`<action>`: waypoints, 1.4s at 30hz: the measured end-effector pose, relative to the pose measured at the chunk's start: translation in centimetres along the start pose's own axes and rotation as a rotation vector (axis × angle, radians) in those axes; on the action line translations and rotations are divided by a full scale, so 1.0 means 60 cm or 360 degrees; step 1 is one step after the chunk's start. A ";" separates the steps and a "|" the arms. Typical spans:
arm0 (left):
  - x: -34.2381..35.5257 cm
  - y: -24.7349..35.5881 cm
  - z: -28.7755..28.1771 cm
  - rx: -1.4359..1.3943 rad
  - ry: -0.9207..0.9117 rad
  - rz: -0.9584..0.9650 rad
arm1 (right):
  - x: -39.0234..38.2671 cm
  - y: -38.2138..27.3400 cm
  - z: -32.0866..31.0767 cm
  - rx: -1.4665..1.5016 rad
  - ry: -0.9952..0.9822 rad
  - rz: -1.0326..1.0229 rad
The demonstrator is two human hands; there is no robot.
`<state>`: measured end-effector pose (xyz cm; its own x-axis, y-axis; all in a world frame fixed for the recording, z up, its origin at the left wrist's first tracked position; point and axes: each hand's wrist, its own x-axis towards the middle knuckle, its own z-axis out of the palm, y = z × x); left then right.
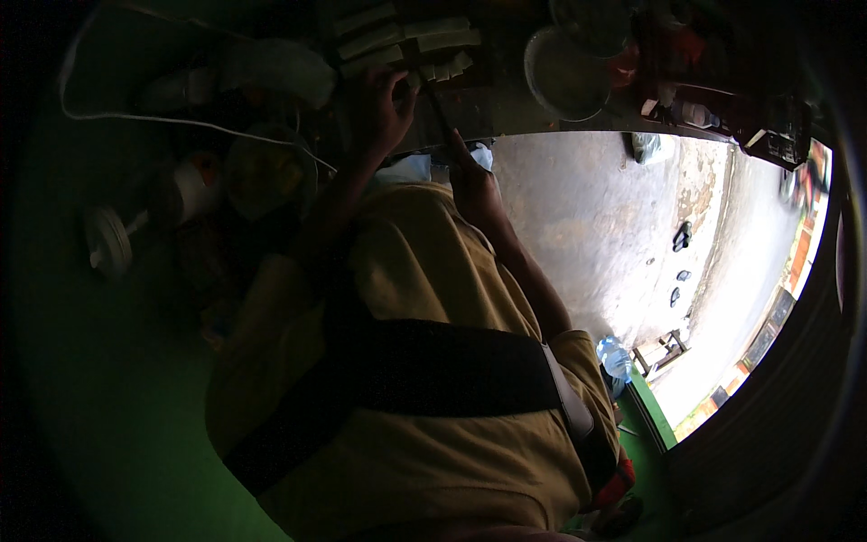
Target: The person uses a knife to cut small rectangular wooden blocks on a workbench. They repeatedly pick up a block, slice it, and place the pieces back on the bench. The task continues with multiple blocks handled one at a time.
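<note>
My right hand point(476, 185) is closed round the handle of a knife point(435, 104), its dark blade pointing away from me toward some pale food strips. To its left, my left hand point(386, 113) has its fingers curled and pinched at the end of a pale strip point(414, 79). Beside the blade, on the right, lies a row of short cut pieces point(449, 68). Longer pale strips point(372, 41) lie side by side farther back on a dark surface point(465, 101). Dim light hides what the strips are made of.
A round bowl point(531, 79) stands at the back right, near a dark crate point(768, 149). At left are a bowl with yellowish contents point(264, 176), a white container point(194, 185) and a white cable point(194, 122). Sandals point(682, 237) and a low stool point(661, 352) are on the floor at right.
</note>
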<state>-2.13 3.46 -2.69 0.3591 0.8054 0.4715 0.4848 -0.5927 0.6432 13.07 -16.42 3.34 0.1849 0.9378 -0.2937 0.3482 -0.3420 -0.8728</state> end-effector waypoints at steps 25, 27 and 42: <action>0.026 0.007 -0.016 -0.0144 -0.0140 0.0008 | -0.042 0.047 -0.073 -0.0650 0.0627 -0.0159; 0.015 -0.012 0.002 -0.0246 -0.0186 -0.0047 | -0.005 0.048 -0.067 -0.0727 0.0618 -0.0066; 0.018 0.008 -0.005 -0.0141 -0.0118 -0.0166 | 0.220 -0.007 -0.076 -0.0649 0.0498 -0.0629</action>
<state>-1.78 4.08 -1.68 0.3699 0.8584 0.3556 0.4517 -0.5006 0.7385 19.55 -4.16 1.61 0.2088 0.9572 0.2005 0.7544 -0.0272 -0.6558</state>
